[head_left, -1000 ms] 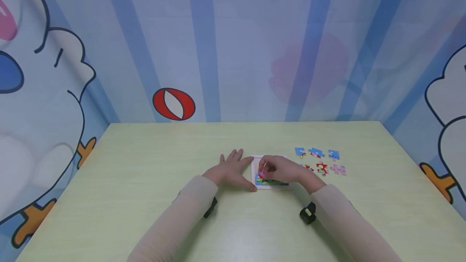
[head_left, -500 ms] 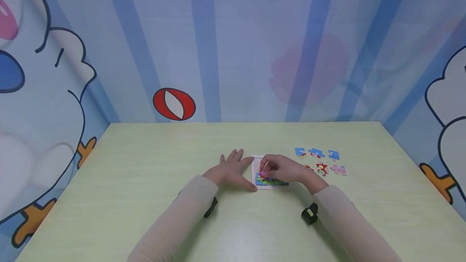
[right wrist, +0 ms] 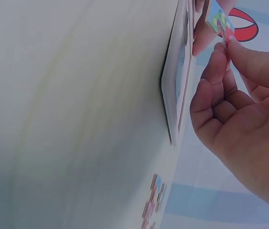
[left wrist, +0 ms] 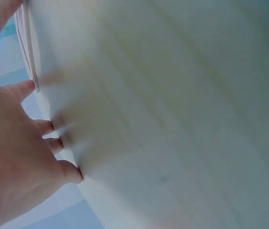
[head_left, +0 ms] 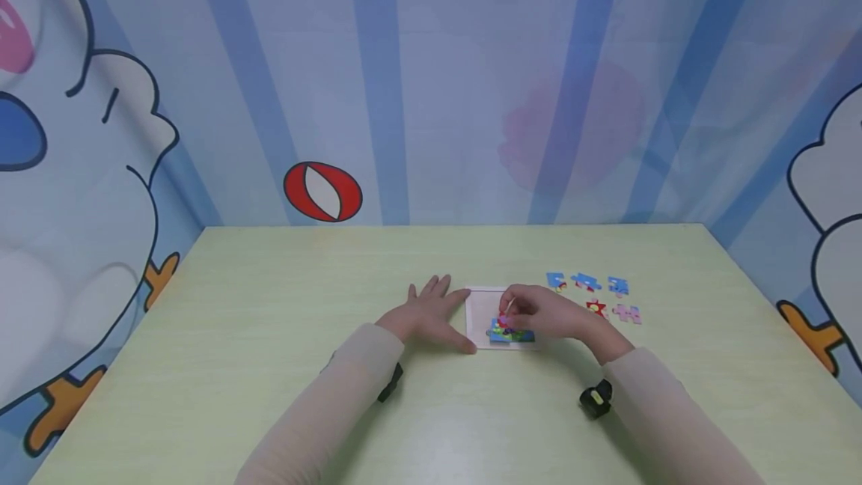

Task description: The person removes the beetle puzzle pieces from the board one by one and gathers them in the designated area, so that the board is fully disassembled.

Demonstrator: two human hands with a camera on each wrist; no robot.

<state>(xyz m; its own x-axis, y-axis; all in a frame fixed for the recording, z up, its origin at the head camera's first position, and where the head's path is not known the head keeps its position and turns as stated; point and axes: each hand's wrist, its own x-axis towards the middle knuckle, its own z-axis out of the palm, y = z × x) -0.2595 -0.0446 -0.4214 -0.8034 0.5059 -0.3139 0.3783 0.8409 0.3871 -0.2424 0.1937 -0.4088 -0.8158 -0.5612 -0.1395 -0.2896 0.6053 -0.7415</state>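
Compared with half a second earlier, the right hand (head_left: 547, 314) has shifted rightward with the puzzle piece (right wrist: 215, 18) pinched between thumb and fingertips, baring the lower-left part of the pale puzzle tray (head_left: 477, 320); the left hand (head_left: 429, 317) remains spread, fingers apart, thumb and forefinger at the tray's left edge. The piece is above the tray, between the hands; whether other pieces are joined to it cannot be told. The right hand conceals part of the tray and one loose piece visible before; other loose pieces (head_left: 586, 281) lie beyond and right of it. The left wrist view cuts off the tray. The tabletop (head_left: 303, 298) is pale, wood-grained; beyond the hands hangs a blue-striped backdrop (head_left: 458, 96).
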